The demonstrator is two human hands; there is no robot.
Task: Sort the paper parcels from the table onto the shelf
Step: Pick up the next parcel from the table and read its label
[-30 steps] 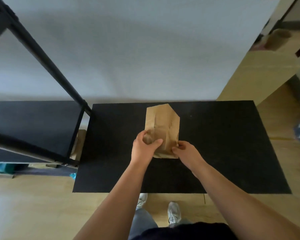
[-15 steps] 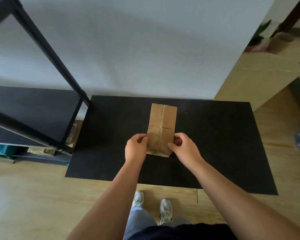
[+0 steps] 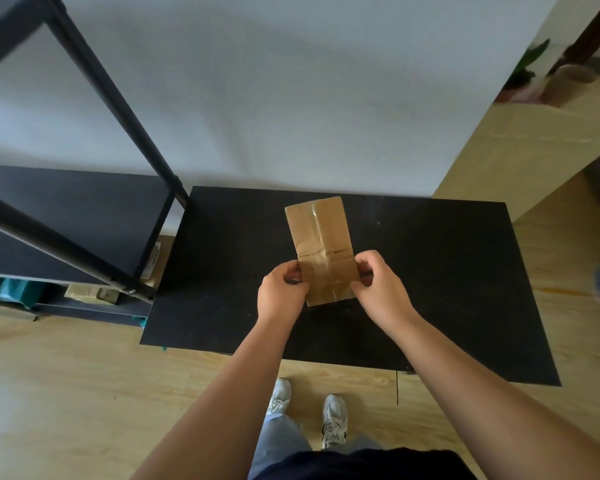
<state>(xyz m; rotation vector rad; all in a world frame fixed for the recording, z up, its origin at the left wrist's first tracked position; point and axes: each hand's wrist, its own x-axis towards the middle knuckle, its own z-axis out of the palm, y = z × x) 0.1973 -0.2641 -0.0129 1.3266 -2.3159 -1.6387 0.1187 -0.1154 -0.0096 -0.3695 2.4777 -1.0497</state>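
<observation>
Parcel (image 3: 321, 249), one, brown paper, pinched at its near end by two hands, left hand (image 3: 282, 293) and right hand (image 3: 381, 289), over one black table (image 3: 447, 289) beside one black shelf (image 3: 66, 209).

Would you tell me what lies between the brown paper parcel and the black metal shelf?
Only bare black tabletop separates the parcel from the shelf, per the head view.

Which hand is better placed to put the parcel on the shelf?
Probably the left hand. Both hands grip the parcel at its near end, but the shelf stands on the person's left, so that arm reaches it without crossing the body. The right hand is on the far side.
</observation>
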